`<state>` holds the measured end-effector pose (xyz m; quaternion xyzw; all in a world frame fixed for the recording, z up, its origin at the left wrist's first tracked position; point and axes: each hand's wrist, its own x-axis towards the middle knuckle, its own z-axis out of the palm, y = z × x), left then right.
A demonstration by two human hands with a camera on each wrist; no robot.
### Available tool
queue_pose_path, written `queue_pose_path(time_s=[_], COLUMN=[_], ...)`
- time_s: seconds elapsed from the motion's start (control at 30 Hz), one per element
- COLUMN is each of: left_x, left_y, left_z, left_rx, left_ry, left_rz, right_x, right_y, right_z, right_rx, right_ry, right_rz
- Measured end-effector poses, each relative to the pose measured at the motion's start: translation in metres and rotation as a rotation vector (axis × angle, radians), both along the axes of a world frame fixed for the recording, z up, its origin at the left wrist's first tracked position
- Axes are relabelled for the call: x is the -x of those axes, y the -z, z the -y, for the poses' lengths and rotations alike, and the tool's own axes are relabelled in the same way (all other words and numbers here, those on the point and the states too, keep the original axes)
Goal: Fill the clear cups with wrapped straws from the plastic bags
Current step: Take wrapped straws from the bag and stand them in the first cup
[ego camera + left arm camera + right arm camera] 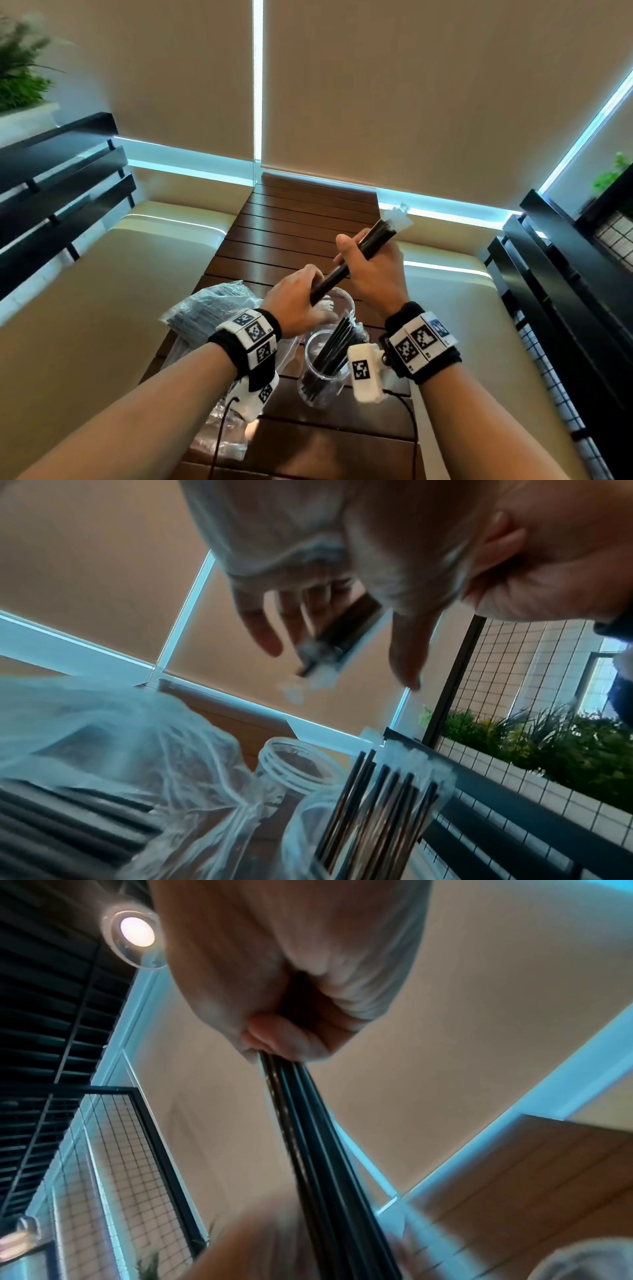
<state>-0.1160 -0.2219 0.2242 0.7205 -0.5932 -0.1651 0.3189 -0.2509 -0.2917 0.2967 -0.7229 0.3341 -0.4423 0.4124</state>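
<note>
Halfway or so, judging by the cups. Near cup (323,373), low in the centre of the head view, already stocked with dark wrapped straws leaning to its right side. Far cup (337,305), just above it in the frame and partly hidden behind the left hand (297,308), looking bare of straws as far as can be seen. A fresh bundle of straws (356,258) raised above both cups, slanting from centre up toward the right. Right hand (371,270) curled tight round the middle of the bundle; left hand wrapped round its lower end, directly over the far cup. Clear wrapper tips (397,216) sticking out at the top of the bundle. Plastic bag (205,308) at centre left on the slatted table (308,212), more dark straws inside it, so supply remains. Left to do, probably: lowering this bundle into the far cup, then topping up from the bag.
</note>
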Motion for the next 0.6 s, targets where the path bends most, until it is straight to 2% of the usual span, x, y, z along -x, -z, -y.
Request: queue_pose_path(time_s=[0.07, 0.17, 0.27, 0.37, 0.43, 0.5, 0.6], left_x=[-0.006, -0.007, 0.005, 0.016, 0.018, 0.016, 0.016], left_y=[0.018, 0.044, 0.066, 0.081, 0.081, 0.072, 0.035], left_z=[-0.002, -0.008, -0.01, -0.007, -0.007, -0.007, -0.01], left_rx=[-0.097, -0.237, -0.332, -0.362, -0.29, -0.093, 0.252], left_ry=[0.015, -0.048, -0.084, -0.099, -0.145, -0.193, -0.124], left_rz=[0.035, 0.06, -0.025, 0.002, 0.021, -0.01, -0.221], right_x=[0.014, 0.027, 0.027, 0.024, 0.022, 0.019, 0.01], right_y=[0.001, 0.015, 0.046, 0.081, 0.098, 0.11, 0.126], right_z=[0.011, 0.017, 0.012, 0.007, 0.002, -0.007, -0.018], right_rx=[0.033, 0.058, 0.001, -0.034, -0.012, 0.031, 0.013], right_ry=[0.08, 0.15, 0.148, 0.125, 0.103, 0.065, -0.004], right_rz=[-0.061, -0.186, -0.277, -0.371, -0.46, -0.534, -0.628])
